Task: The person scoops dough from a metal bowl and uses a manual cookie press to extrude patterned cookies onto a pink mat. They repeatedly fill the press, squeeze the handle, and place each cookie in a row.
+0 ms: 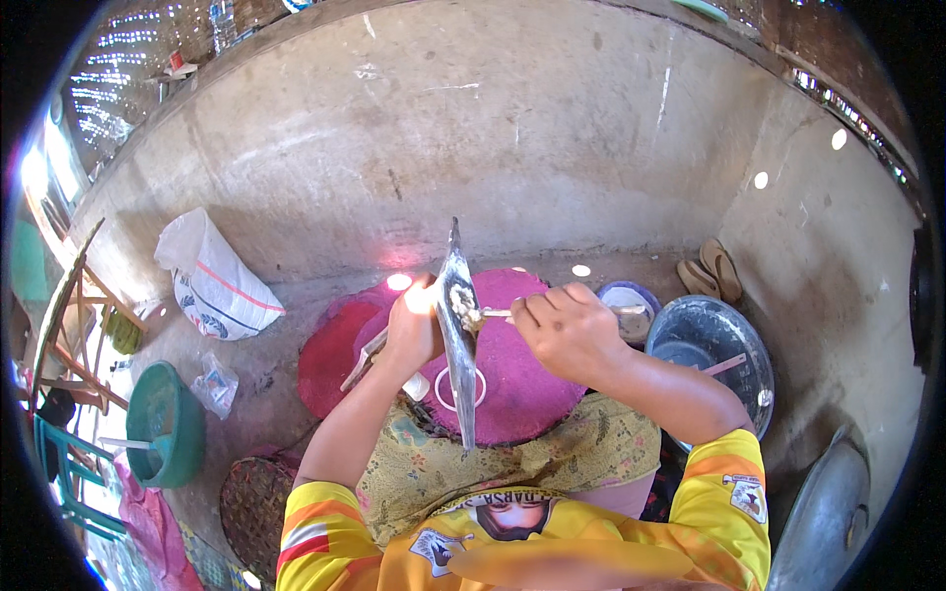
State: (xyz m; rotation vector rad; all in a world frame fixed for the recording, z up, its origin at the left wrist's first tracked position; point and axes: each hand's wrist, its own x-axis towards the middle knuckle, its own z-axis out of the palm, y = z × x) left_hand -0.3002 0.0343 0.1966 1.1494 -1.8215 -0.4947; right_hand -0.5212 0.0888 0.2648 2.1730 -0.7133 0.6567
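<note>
Upright in front of me stands a thin grey plate-like piece, seen almost edge-on, with a rough rim. My left hand grips it from its left side. Whitish lumps cling to its right face. Closed around a thin, pale-handled utensil is my right hand. The utensil's tip meets the lumps, and its exact shape there is too small to tell. Beneath them lies a round magenta surface with a white ring on it, partly hidden by the plate-like piece.
A dark basin and a small bowl sit at right, with sandals behind. A large metal lid-like disc leans lower right. At left are a white sack, a green tub and a woven basket. A concrete wall rises ahead.
</note>
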